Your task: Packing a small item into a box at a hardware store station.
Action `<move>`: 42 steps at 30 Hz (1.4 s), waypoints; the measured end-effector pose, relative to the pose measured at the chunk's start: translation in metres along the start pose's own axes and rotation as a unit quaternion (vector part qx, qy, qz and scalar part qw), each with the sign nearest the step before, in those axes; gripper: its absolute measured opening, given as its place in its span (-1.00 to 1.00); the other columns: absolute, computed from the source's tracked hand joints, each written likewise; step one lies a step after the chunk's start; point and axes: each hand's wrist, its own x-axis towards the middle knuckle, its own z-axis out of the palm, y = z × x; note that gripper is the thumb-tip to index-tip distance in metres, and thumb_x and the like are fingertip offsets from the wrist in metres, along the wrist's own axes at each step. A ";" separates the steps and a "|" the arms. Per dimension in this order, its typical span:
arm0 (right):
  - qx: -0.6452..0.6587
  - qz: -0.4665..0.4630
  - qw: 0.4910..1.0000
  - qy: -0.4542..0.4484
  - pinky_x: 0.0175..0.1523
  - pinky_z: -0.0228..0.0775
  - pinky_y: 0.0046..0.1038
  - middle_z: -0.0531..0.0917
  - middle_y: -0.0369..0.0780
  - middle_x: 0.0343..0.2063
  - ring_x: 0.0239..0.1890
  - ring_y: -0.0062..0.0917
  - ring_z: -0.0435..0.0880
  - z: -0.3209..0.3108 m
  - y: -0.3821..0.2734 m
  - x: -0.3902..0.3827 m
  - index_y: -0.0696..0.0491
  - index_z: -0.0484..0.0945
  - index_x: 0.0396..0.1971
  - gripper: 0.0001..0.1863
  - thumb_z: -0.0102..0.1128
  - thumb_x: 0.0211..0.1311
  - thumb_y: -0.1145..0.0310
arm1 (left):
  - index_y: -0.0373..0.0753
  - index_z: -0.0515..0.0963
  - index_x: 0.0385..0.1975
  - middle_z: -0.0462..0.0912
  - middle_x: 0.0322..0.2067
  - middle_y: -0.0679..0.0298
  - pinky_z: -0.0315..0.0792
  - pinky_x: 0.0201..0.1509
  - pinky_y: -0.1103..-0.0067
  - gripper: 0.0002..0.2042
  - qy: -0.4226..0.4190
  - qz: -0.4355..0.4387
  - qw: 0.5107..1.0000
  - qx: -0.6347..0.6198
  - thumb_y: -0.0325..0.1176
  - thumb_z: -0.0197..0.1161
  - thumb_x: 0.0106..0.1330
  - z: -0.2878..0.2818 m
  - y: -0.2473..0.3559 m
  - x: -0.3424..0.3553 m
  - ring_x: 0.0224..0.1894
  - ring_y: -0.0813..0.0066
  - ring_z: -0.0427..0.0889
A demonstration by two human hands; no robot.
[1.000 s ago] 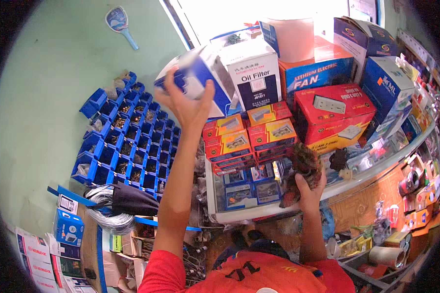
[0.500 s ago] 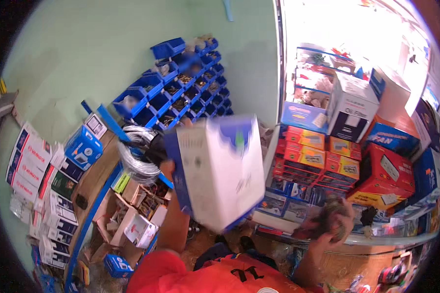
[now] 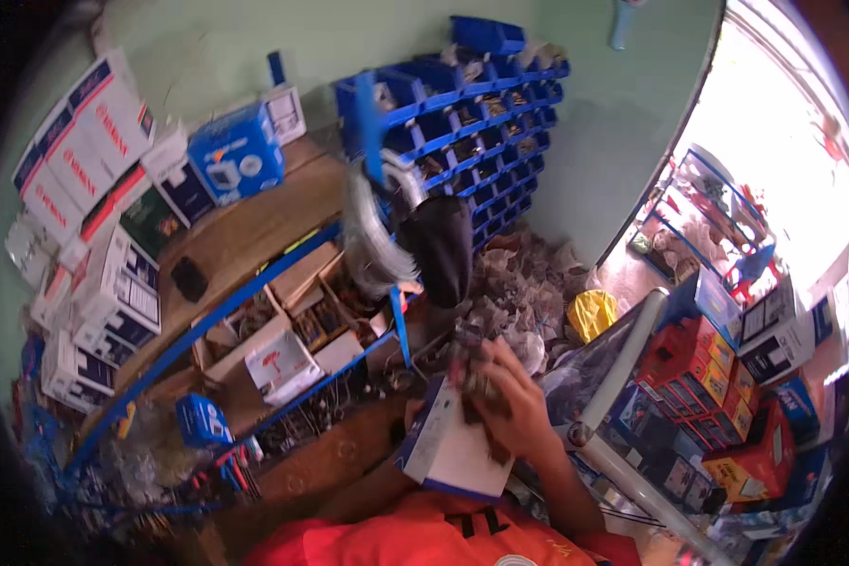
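Low in front of my red shirt I hold a white and blue cardboard box [image 3: 457, 455], tilted. My left hand [image 3: 412, 412] grips its left side; only a bit of the fingers shows past the box edge. On the box's upper right, my right hand [image 3: 517, 401] presses a crumpled dark cloth [image 3: 473, 401] against the cardboard, its fingers bent over the cloth. Part of the box's face is hidden under the cloth and hand.
Left, a wooden shelf [image 3: 302, 184] bears white boxes [image 3: 90, 141] and a blue box [image 3: 236, 156]. A wire coil [image 3: 373, 231] hangs beside blue parts bins [image 3: 462, 123]. Crumpled paper [image 3: 519, 292] lies ahead. At right stands a glass counter [image 3: 623, 368] with red boxes [image 3: 698, 377].
My view has turned left, away from the counter. The box has come down closer to my body. My right hand has carried the cloth from over the counter onto the box.
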 end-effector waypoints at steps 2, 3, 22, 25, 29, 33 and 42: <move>-0.055 -0.035 0.998 0.002 0.48 0.31 -0.05 0.40 0.02 0.42 0.49 0.08 0.34 0.021 -0.004 0.028 0.09 0.61 0.14 -0.34 0.49 -0.12 0.52 | -0.35 0.48 0.29 0.67 0.11 -0.05 0.60 0.23 0.25 -0.36 0.028 0.007 0.999 -0.032 -0.02 0.22 0.32 -0.011 0.013 0.017 0.03 0.08 0.74; -0.049 -0.037 0.998 -0.018 0.48 0.31 -0.05 0.40 0.02 0.42 0.49 0.08 0.34 0.034 -0.009 0.026 0.09 0.61 0.14 -0.34 0.49 -0.12 0.52 | -0.35 0.48 0.29 0.67 0.11 -0.05 0.60 0.23 0.25 -0.36 0.043 0.009 0.998 -0.046 -0.01 0.22 0.32 -0.018 0.023 0.023 0.03 0.08 0.74; 0.032 -0.047 0.998 -0.038 0.43 0.33 0.02 0.46 0.26 0.31 0.40 0.21 0.43 0.162 -0.020 -0.006 0.18 0.58 0.07 -0.52 0.43 0.10 0.46 | -0.36 0.46 0.31 0.66 0.15 -0.09 0.60 0.24 0.24 -0.35 0.187 -0.101 0.936 -0.279 0.01 0.18 0.34 -0.160 0.089 -0.052 0.06 0.05 0.74; 0.063 0.086 0.993 -0.046 0.42 0.34 -0.06 0.48 0.23 0.30 0.38 0.14 0.47 0.182 0.011 -0.019 0.18 0.58 0.07 -0.51 0.43 0.10 0.49 | -0.36 0.46 0.32 0.66 0.16 -0.09 0.60 0.25 0.24 -0.34 0.199 -0.120 0.922 -0.309 0.01 0.18 0.35 -0.176 0.092 -0.033 0.07 0.05 0.74; 0.142 0.166 0.976 -0.003 0.35 0.38 -0.28 0.58 0.05 0.22 0.24 -0.24 0.61 0.234 0.073 -0.054 0.18 0.54 0.16 -0.54 0.34 0.25 0.51 | -0.37 0.41 0.36 0.65 0.18 -0.10 0.60 0.26 0.26 -0.31 0.210 -0.141 0.922 -0.292 0.02 0.16 0.36 -0.186 0.091 -0.057 0.09 0.01 0.74; 0.251 0.386 0.886 -0.042 0.35 0.37 -0.35 0.58 0.04 0.25 0.27 -0.32 0.59 0.269 0.113 -0.102 0.22 0.43 0.28 -0.46 0.34 0.37 0.39 | -0.33 0.38 0.40 0.59 0.25 -0.07 0.50 0.37 0.23 -0.32 0.279 -0.145 0.938 -0.146 0.02 0.12 0.40 -0.206 0.067 -0.069 0.20 0.03 0.67; 0.119 0.071 0.981 -0.139 0.51 0.21 -0.10 0.43 0.07 0.39 0.50 0.05 0.31 0.207 0.050 -0.075 0.13 0.51 0.22 -0.46 0.40 0.24 0.40 | -0.24 0.41 0.38 0.56 0.25 0.20 0.45 0.40 0.32 -0.48 0.170 -0.098 0.977 -0.087 -0.10 0.18 0.54 -0.186 0.010 -0.095 0.31 0.24 0.55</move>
